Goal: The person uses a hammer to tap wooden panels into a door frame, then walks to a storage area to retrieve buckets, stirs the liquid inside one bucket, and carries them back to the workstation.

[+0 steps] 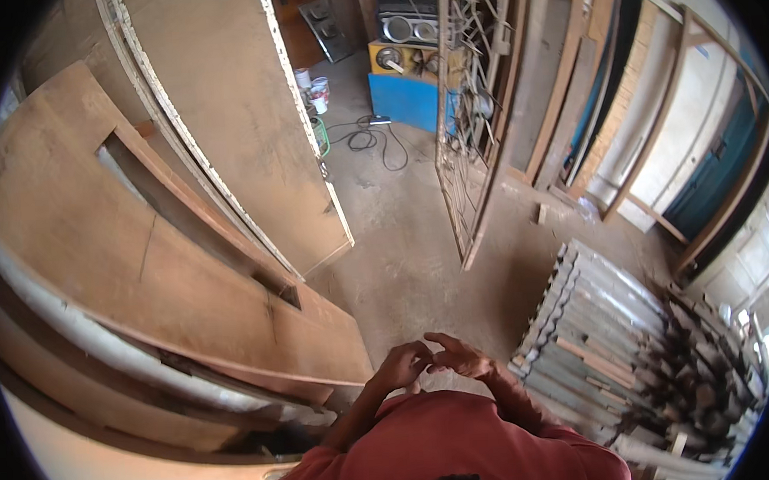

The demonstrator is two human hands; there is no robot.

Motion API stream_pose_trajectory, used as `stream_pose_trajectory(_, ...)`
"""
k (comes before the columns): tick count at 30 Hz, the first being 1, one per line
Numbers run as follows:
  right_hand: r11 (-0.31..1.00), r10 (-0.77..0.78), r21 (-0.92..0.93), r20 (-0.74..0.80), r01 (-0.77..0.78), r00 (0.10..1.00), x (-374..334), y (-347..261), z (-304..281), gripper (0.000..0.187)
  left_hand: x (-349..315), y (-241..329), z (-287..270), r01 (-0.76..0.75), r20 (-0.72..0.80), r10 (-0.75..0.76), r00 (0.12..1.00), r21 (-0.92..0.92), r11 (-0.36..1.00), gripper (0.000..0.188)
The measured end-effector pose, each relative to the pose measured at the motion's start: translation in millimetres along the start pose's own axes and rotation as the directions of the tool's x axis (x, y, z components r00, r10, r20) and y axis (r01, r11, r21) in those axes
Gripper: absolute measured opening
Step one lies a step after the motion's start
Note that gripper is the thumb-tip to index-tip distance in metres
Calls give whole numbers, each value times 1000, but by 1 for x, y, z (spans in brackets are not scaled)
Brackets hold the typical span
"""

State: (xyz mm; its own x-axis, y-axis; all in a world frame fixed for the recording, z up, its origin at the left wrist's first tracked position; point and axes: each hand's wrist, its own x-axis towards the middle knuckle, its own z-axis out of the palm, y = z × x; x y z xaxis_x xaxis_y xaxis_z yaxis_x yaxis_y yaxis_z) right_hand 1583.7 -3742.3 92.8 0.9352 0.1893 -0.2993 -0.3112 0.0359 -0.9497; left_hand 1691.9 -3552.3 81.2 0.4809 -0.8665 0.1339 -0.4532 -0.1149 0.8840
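My two hands are close together in front of my red shirt (473,440), fingertips nearly meeting. My left hand (405,366) is curled, its fingers bent in toward the right one. Whatever it may pinch is too small to make out. My right hand (462,357) is turned toward it with the forefinger stretched out and the fingers apart, and no object shows in it. Beneath both lies the dusty grey floor (395,278). Nearest to my left arm is the end of a brown wooden door panel (221,270) with a long rectangular slot.
More large boards (212,101) lean at the left. A rusty metal grille (474,122) stands ahead, beside a blue box (408,100) and a black cable (366,138). At the right, corrugated sheets (592,303) carry wood scraps (691,372); frames and doors (559,92) lean behind.
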Motion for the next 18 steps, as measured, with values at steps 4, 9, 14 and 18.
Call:
stream_pose_trajectory(4,999,-39,19,-76,41,996,73,-42,-80,65,115,-16,-58,-45,158,48,986,-25,999,14)
stream_pose_trajectory(9,919,-81,372,-136,127,987,161,-79,-150,68,226,-62,-113,-107,184,79,980,147,983,15)
stream_pose_trajectory(14,970,-57,233,-87,76,995,268,-77,-257,64,338,-112,-143,-76,102,56,993,199,977,15)
stream_pose_trajectory(18,989,-19,150,-2,20,1000,355,-147,-337,60,431,-152,-184,99,26,-108,994,234,967,20)
